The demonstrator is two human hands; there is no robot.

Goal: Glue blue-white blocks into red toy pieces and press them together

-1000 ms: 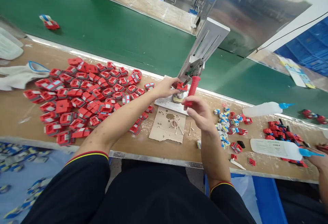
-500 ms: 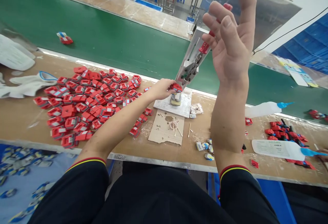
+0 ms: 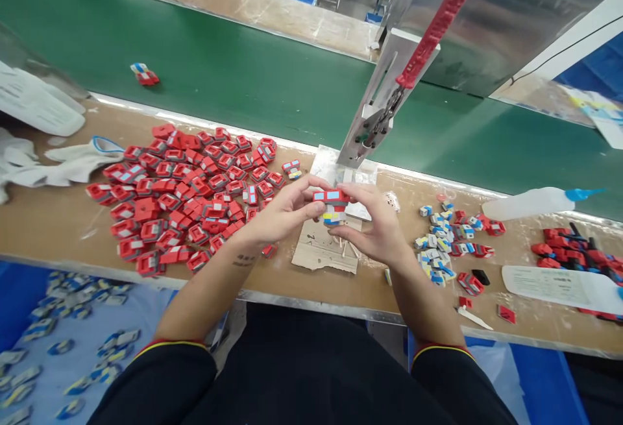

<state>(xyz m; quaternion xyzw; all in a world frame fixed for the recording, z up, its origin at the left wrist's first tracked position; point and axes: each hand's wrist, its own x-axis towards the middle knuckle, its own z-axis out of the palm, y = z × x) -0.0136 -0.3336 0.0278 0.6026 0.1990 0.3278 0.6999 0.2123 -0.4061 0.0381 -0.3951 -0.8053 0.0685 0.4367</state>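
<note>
Between both hands is a small toy vehicle part point(image 3: 331, 199), red on top with light blue windows and a white, yellow and blue lower piece. My left hand point(image 3: 299, 207) pinches its left side, and my right hand point(image 3: 372, 220) grips its right side. Behind them stands a toggle press point(image 3: 372, 117) with a raised red handle point(image 3: 440, 26), on a pale base plate point(image 3: 325, 160) partly hidden by my hands. Below the hands lies a stained cardboard piece point(image 3: 318, 250) with cotton swabs on it.
A large pile of red toy parts point(image 3: 180, 198) covers the bench at left, beside white gloves point(image 3: 82, 159). White-and-blue parts point(image 3: 435, 250) and squeeze bottles point(image 3: 549, 282) lie at right. A green conveyor belt point(image 3: 219, 68) runs behind, carrying one assembled piece point(image 3: 145, 74).
My right hand has come down from the press handle to the toy part. My left hand has drawn the part from the press toward me. The view has shifted slightly.
</note>
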